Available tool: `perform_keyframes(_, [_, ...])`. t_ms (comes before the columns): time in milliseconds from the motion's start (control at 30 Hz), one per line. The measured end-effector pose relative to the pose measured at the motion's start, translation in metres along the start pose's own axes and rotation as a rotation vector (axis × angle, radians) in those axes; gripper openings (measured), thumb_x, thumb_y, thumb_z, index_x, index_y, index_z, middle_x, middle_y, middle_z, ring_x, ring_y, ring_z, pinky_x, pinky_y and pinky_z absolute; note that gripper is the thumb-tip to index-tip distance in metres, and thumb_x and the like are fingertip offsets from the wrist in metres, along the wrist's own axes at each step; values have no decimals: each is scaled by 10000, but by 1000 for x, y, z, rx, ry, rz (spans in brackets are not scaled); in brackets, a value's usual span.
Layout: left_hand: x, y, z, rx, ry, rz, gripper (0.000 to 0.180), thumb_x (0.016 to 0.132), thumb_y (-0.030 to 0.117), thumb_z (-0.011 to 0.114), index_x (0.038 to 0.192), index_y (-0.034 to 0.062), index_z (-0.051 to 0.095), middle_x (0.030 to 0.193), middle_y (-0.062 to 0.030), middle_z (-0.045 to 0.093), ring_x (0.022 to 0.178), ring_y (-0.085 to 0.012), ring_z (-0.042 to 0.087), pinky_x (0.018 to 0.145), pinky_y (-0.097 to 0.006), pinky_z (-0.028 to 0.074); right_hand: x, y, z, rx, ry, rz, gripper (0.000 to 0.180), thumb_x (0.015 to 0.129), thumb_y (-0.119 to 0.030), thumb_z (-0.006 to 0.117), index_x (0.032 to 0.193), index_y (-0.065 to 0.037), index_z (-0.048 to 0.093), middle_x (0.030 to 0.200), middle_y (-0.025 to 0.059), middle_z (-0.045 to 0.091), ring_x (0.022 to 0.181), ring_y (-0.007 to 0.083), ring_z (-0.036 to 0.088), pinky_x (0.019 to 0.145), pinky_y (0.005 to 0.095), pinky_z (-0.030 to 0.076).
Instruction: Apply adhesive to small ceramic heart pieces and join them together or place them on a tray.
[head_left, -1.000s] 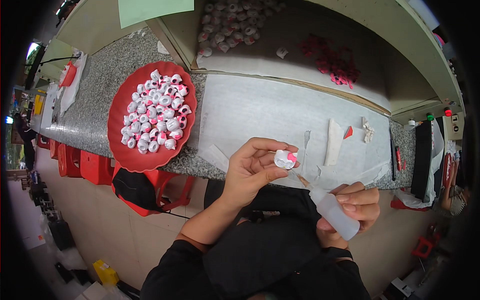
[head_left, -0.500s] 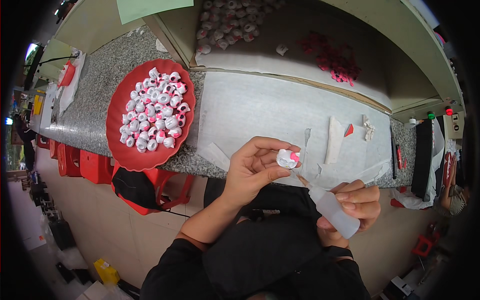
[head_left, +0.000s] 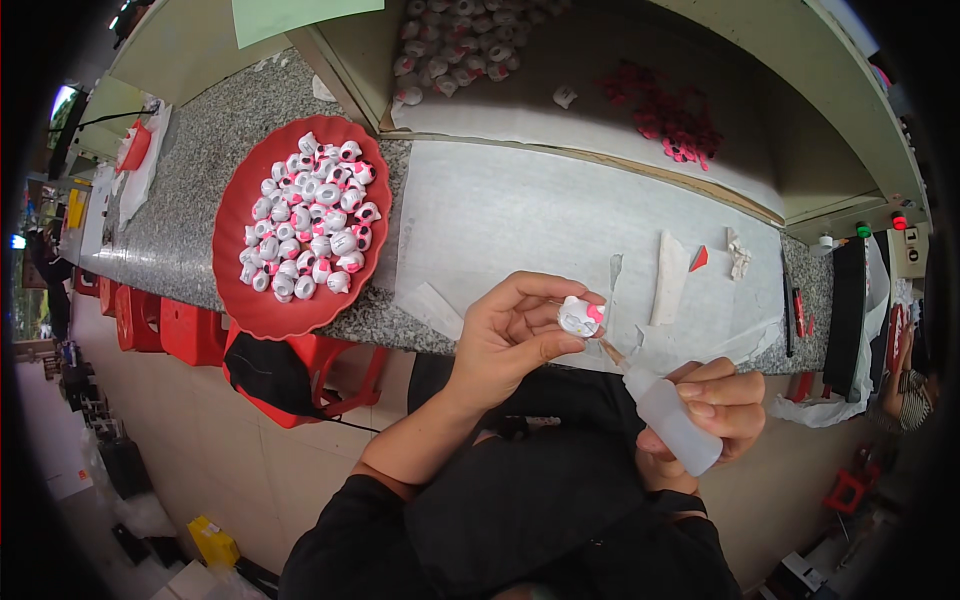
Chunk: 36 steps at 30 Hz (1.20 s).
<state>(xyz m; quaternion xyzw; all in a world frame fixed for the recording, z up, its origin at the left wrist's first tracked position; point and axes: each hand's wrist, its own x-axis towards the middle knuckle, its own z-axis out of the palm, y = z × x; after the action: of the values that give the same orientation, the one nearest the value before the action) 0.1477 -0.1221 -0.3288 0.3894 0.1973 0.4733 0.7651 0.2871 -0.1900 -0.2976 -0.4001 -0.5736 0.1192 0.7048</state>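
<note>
Toy (head_left: 577,319), a small white head w/ pink patch, sits just right of ctr frame, pinched btwn thumb & fingers of L hand (head_left: 505,335). R hand (head_left: 722,405), lower right of ctr, is wrapped around a bottle (head_left: 670,420), cloudy white, tilted w/ nozzle (head_left: 612,353) up & left; tip is just below toy's lower right side, can't tell if touching.

Beyond hands: white sheet (head_left: 500,220) on speckled grey counter (head_left: 190,230). On sheet, right of ctr: white strip (head_left: 667,285), red scrap (head_left: 698,259), crumpled scrap (head_left: 738,256). Black rod (head_left: 787,305) & red pen (head_left: 799,315) lie near sheet's right end. Left of ctr: red dish (head_left: 240,310), wavy rim, heaped w/ more toys (head_left: 310,220), white w/ pink & black bits. Red stools (head_left: 190,332) below counter, lower left of dish; black item (head_left: 262,375) on one, kind unclear.

Farther, top ctr: shelf w/ toy pile (head_left: 455,45) at left, loose white piece (head_left: 564,97) mid, pink bits (head_left: 670,115) right, too dim for detail. Green paper (head_left: 300,15), upper left, at top edge.
</note>
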Motion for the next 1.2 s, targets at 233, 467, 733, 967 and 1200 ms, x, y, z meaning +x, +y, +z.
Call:
perform_keyframes(233, [-3, 1, 0, 108, -11, 24, 324, 691, -94, 546, 996, -55, 444, 965, -183, 522, 878, -212, 548, 748, -322, 486, 1, 1, -2, 8, -23, -13, 427, 532, -158, 775, 812, -72, 463, 754, 47, 430, 554, 119, 431, 446, 199, 410])
perform_keyframes(467, [-3, -1, -2, 412, -69, 214, 324, 669, -114, 550, 982, -57, 490, 986, -173, 513, 929, -222, 508, 800, -319, 422, 1, 2, -1, -10, -54, -28, 431, 525, -149, 777, 810, -61, 465, 755, 51, 434, 547, 122, 429, 443, 202, 411])
perform_keyframes(733, [1, 0, -4, 486, -51, 279, 311, 663, -124, 544, 963, -51, 504, 996, -169, 511, 937, -217, 495, 820, -317, 389, 10, -2, -6, -52, -160, 14, 399, 539, -141, 765, 790, -65, 464, 728, 56, 436, 549, 122, 442, 493, 217, 421])
perform_keyframes(967, [5, 10, -20, 295, 202, 217, 332, 684, -104, 548, 994, -36, 451, 994, -173, 519, 891, -198, 539, 777, -294, 446, 38, 39, -25, -138, -134, 241, 297, 625, 65, 601, 826, -10, 397, 784, 92, 440, 632, 171, 517, 563, 250, 490])
perform_keyframes(1200, [4, 13, -22, 220, 215, 222, 348, 685, -127, 538, 1009, -32, 453, 1011, -150, 516, 906, -165, 518, 779, -255, 426, 102, 161, -33, -228, -222, 636, 269, 700, -39, 554, 952, 16, 478, 892, 107, 510, 745, 206, 573, 574, 295, 482])
